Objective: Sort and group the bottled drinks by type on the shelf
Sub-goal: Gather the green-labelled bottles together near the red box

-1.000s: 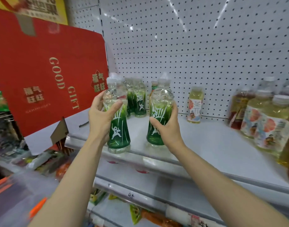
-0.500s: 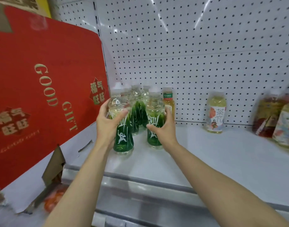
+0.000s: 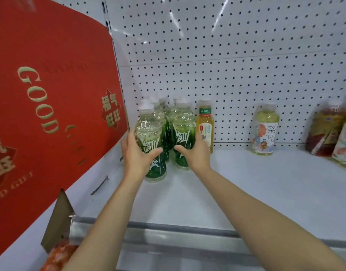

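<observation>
My left hand [image 3: 136,156] grips a green-labelled clear bottle [image 3: 150,133] standing on the white shelf [image 3: 246,192]. My right hand [image 3: 195,153] grips a second bottle of the same kind [image 3: 183,126] just to its right. Both stand upright at the front of a cluster of matching green bottles [image 3: 165,112] at the back left. A yellow tea bottle with a green neck band [image 3: 205,122] stands right behind my right hand. Further right stands a pale tea bottle with a white illustrated label [image 3: 265,130].
A big red gift box [image 3: 50,106] leans at the shelf's left end, close to my left hand. More tea bottles [image 3: 336,133] crowd the right edge. A perforated white back panel [image 3: 227,55] closes the shelf behind. The shelf's metal front rail [image 3: 178,231] runs below my forearms.
Both hands have carried their green bottles from the shelf's front edge back to the cluster of matching bottles at the rear left. The view has moved closer to the shelf.
</observation>
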